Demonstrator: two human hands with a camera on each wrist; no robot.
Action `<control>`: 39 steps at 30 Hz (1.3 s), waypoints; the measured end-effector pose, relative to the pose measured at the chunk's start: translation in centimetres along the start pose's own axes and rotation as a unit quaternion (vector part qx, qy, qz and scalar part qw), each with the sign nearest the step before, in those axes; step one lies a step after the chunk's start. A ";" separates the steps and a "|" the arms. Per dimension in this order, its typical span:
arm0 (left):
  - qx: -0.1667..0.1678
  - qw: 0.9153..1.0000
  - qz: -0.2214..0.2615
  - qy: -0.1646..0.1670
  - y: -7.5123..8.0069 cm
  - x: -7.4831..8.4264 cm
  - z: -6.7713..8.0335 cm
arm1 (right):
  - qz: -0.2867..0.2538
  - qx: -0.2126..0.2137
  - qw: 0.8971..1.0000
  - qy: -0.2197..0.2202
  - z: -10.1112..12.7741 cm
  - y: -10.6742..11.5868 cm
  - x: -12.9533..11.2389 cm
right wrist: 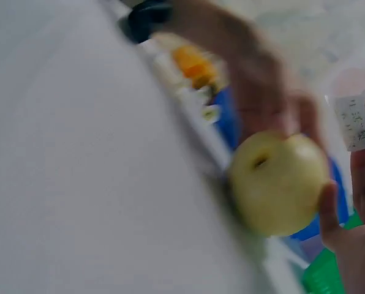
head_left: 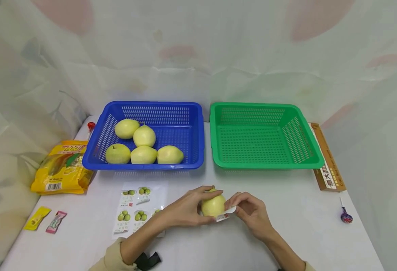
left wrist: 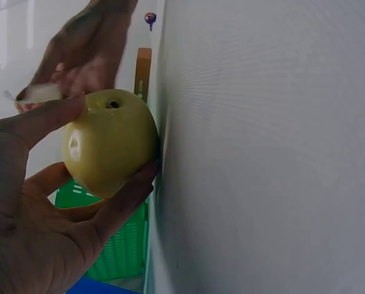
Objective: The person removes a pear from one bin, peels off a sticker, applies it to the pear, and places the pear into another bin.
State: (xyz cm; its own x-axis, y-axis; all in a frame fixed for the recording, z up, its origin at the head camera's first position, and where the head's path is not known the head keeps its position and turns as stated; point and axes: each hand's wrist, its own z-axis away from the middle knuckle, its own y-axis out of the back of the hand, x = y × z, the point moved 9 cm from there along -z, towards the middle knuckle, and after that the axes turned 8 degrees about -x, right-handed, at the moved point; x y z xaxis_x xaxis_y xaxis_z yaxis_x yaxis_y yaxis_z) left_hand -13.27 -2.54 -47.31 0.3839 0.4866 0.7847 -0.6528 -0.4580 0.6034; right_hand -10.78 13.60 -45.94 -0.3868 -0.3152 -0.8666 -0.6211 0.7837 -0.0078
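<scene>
A yellow-green pear [head_left: 213, 205] is in my left hand [head_left: 188, 207], gripped between thumb and fingers above the table in front of the baskets. In the left wrist view, the round end of the pear [left wrist: 112, 144] shows a dark hollow. My right hand [head_left: 251, 214] is just right of the pear, pinching a white label [head_left: 231, 210] by its edge. Printed characters and pictured fruit show on the label [right wrist: 354, 122] in the right wrist view. Left of my hands, a sheet of similar printed labels [head_left: 134, 205] lies flat, partly covered by my left forearm.
Several pears sit in the blue basket [head_left: 144, 166] at back left. A green basket [head_left: 269, 165] stands beside it. At left are a yellow candy bag [head_left: 63, 169], two wrapped sweets [head_left: 37, 218] and a red lollipop [head_left: 91, 125]; at right, a long box [head_left: 327, 162] and purple lollipop [head_left: 346, 216].
</scene>
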 end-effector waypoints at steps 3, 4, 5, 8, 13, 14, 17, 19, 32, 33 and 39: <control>0.000 1.000 0.000 -0.003 0.1 -0.1 0.0 | 0.008 0.015 1.000 -0.011 -0.3 0.3 -0.1; 0.000 1.000 0.000 -0.004 0.1 -0.1 0.0 | 0.020 0.018 0.999 -0.017 -0.4 0.3 0.0; 0.001 1.000 0.003 -0.006 0.1 -0.1 0.0 | 0.033 0.020 0.999 -0.025 -0.4 0.2 0.2; 0.002 1.000 0.010 -0.008 0.1 -0.2 0.0 | 0.061 0.024 0.997 -0.046 -0.5 0.0 0.5; 0.004 1.000 0.011 -0.009 0.2 -0.2 0.1 | 0.091 0.031 0.995 -0.025 -0.6 -0.3 0.4; 0.004 1.000 0.011 -0.008 0.2 -0.2 0.1 | 0.098 0.032 0.995 -0.017 -0.6 -0.4 0.4; 0.005 1.000 0.009 -0.006 0.2 -0.3 0.1 | 0.109 0.039 0.993 -0.002 -0.7 -0.6 0.2; 0.004 1.000 0.008 -0.005 0.2 -0.3 0.2 | 0.110 0.041 0.993 0.003 -0.7 -0.6 0.2; -0.012 0.999 0.029 -0.010 0.0 -0.3 0.3 | 0.137 0.006 0.990 0.018 -0.9 -1.1 0.2; -0.011 0.999 0.032 -0.009 0.0 -0.2 0.3 | 0.137 0.004 0.990 0.013 -0.8 -1.1 0.3; 0.005 1.000 0.008 -0.019 0.1 0.4 0.1 | 0.121 0.019 0.989 -0.085 -0.2 -0.3 1.7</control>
State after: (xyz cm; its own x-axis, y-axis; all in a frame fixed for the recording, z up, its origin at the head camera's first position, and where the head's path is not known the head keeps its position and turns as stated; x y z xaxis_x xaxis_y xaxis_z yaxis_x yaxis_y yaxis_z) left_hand -13.09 -2.42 -46.90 0.3978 0.4512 0.7989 -0.6521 -0.4735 0.5921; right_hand -11.41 12.71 -47.35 -0.3989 -0.0234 -0.9167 -0.4962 0.8462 0.1943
